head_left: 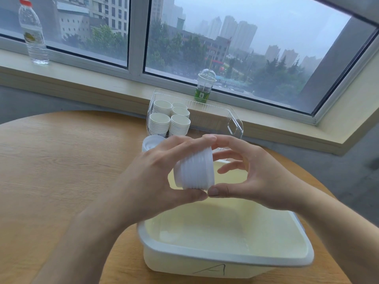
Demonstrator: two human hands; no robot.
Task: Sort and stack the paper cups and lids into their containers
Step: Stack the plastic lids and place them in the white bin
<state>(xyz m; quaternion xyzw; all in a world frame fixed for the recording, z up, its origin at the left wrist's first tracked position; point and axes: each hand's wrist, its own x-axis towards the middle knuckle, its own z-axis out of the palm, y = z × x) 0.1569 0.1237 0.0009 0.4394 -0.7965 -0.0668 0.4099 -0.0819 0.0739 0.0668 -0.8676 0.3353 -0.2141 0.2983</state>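
Observation:
A stack of white lids (195, 170) lies on its side in the air above the cream tub (225, 257) marked "A". My left hand (151, 181) grips the stack from the left, thumb under it and fingers over the top. From the right, my right hand (252, 177) pinches the same stack with thumb below and fingertips at its rim. Behind, a clear plastic bin (233, 124) holds several stacks of white paper cups (170, 119) in its left part. More white lids (151, 142) sit just in front of that bin, partly hidden by my left hand.
The round wooden table (61, 160) stands against a windowsill. On the sill are a water bottle (33, 33) at far left and a green domed drink cup (205, 86) behind the clear bin. The tub's inside looks bare.

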